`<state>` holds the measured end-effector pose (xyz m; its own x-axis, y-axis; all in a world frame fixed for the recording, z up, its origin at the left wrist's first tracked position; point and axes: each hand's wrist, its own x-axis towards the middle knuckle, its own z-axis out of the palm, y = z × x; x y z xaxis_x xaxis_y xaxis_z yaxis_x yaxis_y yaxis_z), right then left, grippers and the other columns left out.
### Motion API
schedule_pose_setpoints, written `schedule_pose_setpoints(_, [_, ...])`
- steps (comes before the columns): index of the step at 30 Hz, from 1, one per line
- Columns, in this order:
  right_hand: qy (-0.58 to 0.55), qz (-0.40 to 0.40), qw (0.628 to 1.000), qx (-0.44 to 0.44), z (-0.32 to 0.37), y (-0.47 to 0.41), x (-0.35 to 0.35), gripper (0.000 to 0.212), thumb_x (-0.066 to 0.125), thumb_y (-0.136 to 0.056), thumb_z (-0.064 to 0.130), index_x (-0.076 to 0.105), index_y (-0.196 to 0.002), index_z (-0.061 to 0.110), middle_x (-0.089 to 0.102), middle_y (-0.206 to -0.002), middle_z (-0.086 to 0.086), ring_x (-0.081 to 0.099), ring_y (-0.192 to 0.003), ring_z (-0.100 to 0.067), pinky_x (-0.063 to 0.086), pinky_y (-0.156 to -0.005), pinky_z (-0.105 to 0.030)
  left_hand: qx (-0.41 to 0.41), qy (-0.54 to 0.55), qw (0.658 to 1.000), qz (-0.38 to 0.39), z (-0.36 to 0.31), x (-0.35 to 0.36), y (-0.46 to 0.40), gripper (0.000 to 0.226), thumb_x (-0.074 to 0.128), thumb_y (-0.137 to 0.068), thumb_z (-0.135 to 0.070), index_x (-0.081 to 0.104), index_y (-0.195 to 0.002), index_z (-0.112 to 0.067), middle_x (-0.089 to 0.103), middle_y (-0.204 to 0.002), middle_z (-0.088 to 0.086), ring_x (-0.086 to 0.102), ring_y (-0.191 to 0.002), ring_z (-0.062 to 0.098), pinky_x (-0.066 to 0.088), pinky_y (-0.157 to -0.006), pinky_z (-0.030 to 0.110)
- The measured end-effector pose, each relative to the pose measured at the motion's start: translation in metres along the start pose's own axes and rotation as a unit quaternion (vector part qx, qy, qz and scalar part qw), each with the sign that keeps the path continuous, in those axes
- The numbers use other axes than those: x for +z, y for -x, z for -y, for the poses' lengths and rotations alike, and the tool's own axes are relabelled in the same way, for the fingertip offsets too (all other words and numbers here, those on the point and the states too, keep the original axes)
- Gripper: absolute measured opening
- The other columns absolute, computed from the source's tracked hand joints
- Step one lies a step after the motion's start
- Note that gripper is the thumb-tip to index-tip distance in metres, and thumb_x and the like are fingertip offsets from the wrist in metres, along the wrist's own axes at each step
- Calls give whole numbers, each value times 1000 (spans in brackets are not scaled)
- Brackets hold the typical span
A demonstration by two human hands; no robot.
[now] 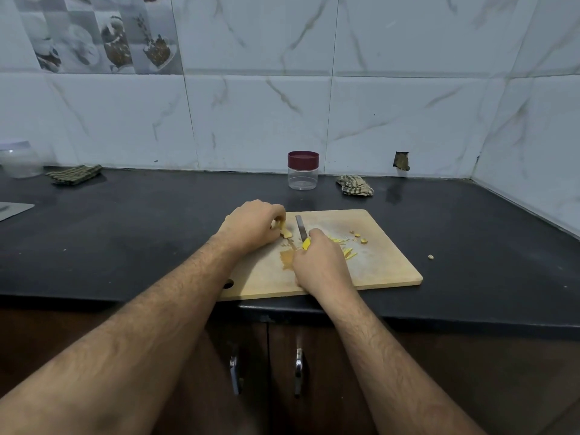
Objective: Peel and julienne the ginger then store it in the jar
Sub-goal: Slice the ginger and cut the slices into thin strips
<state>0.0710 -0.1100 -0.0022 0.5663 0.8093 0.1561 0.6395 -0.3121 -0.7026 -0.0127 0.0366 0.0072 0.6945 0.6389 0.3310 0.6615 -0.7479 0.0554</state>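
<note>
ginger (285, 231): pale yellow peeled piece, frame centre, on board (376, 265) | left hand (251, 226) pinched it | right hand (318, 265) gripped knife (300, 228) | jar (303, 170) lidded, above board

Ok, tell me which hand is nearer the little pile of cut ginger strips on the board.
Right. The right hand, gripping the knife, sits directly beside the ginger strips. The left hand holds the ginger piece farther off, beyond the knife.
</note>
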Motion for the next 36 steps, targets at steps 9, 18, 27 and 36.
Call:
schedule_pose_setpoints(9, [-84,14,996,18,5,9,-13,25,41,-85,8,56,-105,11,65,-91,-13,68,-66,-33,59,-59,-47,-49,132,990,-30,-7,-7,25,22,64,-81,-32,70,-101,-27,64,-80,-16,64,-82,12,56,-77,34])
schedule_pose_setpoints(18, [116,76,990,11,-2,36,-43,26,48,-93,19,53,-117,10,60,-114,-8,54,-102,-29,39,-75,-32,-5,56,998,-12,-22,-6,43,18,66,-87,-29,71,-102,-22,66,-94,-5,60,-88,15,47,-74,30])
schedule_pose_setpoints(27, [202,113,973,17,8,52,-55,4,44,-92,13,46,-94,15,48,-81,0,50,-86,-25,39,-70,-30,-1,77,997,2,-19,-9,53,21,69,-91,-31,77,-108,-22,74,-109,-6,64,-99,12,52,-89,32])
schedule_pose_setpoints(36, [230,141,963,10,13,60,-54,10,39,-90,8,46,-94,14,59,-61,-3,57,-60,-16,33,-52,-30,-106,170,978,58,-12,-9,48,28,56,-97,-25,68,-123,-22,65,-126,-3,59,-110,14,49,-97,33])
